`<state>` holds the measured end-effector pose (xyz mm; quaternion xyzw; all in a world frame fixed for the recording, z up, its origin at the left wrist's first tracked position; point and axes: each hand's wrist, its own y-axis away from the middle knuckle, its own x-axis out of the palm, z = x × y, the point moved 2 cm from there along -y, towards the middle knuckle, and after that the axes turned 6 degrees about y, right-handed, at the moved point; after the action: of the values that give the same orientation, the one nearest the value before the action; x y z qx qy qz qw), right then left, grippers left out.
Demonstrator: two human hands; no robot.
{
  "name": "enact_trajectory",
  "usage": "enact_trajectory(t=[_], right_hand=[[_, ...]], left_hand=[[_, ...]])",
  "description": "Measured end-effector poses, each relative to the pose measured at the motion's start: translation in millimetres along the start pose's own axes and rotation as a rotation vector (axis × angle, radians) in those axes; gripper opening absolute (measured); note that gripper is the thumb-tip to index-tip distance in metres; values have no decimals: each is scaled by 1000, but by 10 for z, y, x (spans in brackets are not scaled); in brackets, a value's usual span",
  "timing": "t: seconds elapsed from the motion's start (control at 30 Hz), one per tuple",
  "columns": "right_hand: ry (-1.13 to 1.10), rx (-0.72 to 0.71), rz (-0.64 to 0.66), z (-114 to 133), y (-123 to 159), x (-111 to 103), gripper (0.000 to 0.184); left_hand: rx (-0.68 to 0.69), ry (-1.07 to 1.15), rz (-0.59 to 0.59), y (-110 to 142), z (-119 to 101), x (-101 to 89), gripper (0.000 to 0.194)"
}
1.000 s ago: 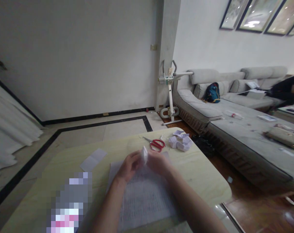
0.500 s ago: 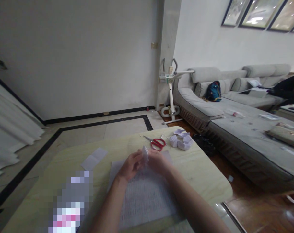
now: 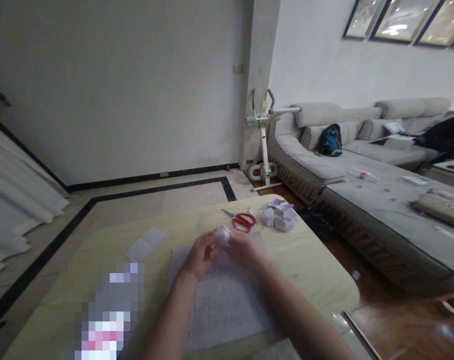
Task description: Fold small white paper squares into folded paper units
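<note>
The sheet (image 3: 227, 310), covered in close lines of marks, lies flat on the table (image 3: 320, 280) and serves as the mat for the work. Both forearms reach across it. Over its far part, the left hand (image 3: 203, 252) and the right hand (image 3: 245, 248) meet around a small white piece (image 3: 222, 236), folded paper by its look. The left fingers are bent in, nearly closed against the piece's left side; the right hand closes on its other side, though its fingertips are hidden and I cannot tell how tightly they grip. The piece sticks up between the hands, above the sheet.

Left of the sheet lies a blocked-out item (image 3: 104, 310), too coarse to name. Beyond that, off the sheet's far left corner, is a slip (image 3: 146, 244), flat apart from one crease across it. Just past the sheet's far edge rest the scissors (image 3: 244, 221), untouched. Beyond its far right corner sits a cluster of folded papers (image 3: 281, 216).

I judge that cluster to be shaped already, the held piece part-way or nearly there, and the slip barely begun. Far right of the sheet stands a sofa (image 3: 392, 215).
</note>
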<state>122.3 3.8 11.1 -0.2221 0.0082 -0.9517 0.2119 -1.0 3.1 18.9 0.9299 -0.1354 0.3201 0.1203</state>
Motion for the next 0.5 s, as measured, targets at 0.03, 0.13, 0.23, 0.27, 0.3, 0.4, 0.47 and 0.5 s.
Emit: enact_trajectory(t=[0.03, 0.13, 0.23, 0.27, 0.3, 0.4, 0.47, 0.5], right_hand=[[-5, -5, -6, -11, -8, -5, 20], [10, 23, -22, -47, -24, -32, 22], [221, 6, -173, -17, -4, -100, 22], [328, -42, -251, 22, 12, -121, 21], [435, -108, -324, 73, 32, -132, 21], [665, -315, -416, 237, 91, -100, 24], [768, -403, -396, 316, 118, -55, 24], [808, -431, -381, 341, 126, -36, 23]], left_hand=[[8, 31, 18, -9, 7, -3, 28], [35, 51, 43, -37, 23, -20, 29], [79, 27, -9, -60, 15, -54, 32], [100, 14, -33, -64, 6, -65, 33], [120, -1, -57, -66, -3, -72, 34], [143, -74, -101, -60, -21, -69, 34], [139, -114, -113, -52, -20, -51, 31], [139, -126, -118, -48, -17, -42, 29]])
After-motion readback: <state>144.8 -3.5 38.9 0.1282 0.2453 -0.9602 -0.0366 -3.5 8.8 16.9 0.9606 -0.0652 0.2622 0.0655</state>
